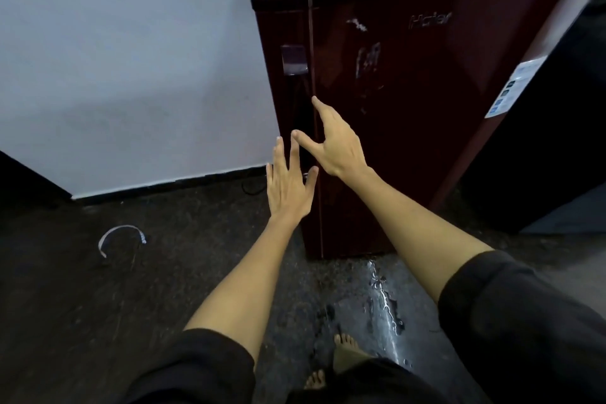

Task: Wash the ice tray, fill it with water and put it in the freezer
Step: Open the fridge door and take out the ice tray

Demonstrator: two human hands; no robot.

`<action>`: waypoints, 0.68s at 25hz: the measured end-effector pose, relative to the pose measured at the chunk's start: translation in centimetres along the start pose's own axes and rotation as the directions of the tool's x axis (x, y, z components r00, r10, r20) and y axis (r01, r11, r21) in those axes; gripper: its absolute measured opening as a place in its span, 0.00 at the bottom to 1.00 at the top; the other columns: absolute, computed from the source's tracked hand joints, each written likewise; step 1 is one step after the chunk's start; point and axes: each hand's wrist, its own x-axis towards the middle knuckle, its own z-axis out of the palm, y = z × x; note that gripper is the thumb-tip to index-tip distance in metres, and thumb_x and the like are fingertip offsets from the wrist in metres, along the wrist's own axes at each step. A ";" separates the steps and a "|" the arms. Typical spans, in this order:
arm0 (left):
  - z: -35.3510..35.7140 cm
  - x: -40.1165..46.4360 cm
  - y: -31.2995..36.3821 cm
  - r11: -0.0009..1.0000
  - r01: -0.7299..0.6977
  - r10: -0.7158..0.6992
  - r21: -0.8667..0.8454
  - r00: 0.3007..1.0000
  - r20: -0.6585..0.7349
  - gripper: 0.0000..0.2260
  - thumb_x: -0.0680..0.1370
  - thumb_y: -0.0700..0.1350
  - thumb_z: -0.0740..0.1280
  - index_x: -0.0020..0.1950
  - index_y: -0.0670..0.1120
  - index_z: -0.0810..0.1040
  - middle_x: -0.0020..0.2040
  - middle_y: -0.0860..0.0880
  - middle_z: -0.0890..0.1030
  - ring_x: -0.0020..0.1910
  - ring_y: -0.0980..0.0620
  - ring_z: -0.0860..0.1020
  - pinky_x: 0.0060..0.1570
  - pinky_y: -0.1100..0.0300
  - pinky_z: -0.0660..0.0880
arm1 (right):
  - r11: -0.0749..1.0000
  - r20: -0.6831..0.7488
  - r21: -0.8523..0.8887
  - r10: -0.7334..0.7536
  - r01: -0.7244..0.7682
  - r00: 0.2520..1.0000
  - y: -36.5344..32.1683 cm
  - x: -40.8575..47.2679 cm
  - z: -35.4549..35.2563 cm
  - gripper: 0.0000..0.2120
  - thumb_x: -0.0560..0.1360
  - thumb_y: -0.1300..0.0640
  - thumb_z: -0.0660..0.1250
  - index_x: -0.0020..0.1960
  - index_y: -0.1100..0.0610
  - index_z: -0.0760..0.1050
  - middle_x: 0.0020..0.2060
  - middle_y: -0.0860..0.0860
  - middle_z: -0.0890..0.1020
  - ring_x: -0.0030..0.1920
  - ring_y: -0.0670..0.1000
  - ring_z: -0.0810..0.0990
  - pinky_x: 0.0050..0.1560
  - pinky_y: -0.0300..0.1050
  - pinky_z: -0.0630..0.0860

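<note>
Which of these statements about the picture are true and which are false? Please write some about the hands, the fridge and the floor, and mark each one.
1. The fridge door is shut. True.
2. The left hand holds an ice tray. False: it is open and holds nothing; no tray is in view.
3. The right hand reaches to the door's left edge with straight fingers. True.
4. The floor in front of the fridge is dry. False: a wet streak shines there.
5. A curved white strip lies on the floor to the left. True.
6. The fridge is white. False: it is dark red.
</note>
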 end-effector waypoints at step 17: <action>-0.6 0.2 -1.9 0.987 0.067 -0.056 0.144 0.995 -0.077 0.31 0.81 0.57 0.54 0.77 0.51 0.40 0.79 0.43 0.45 0.78 0.44 0.45 0.73 0.43 0.41 | 0.962 -0.077 0.217 0.185 -0.165 0.980 -3.0 3.7 2.0 0.21 0.75 0.57 0.68 0.64 0.61 0.65 0.55 0.55 0.79 0.55 0.56 0.79 0.53 0.53 0.78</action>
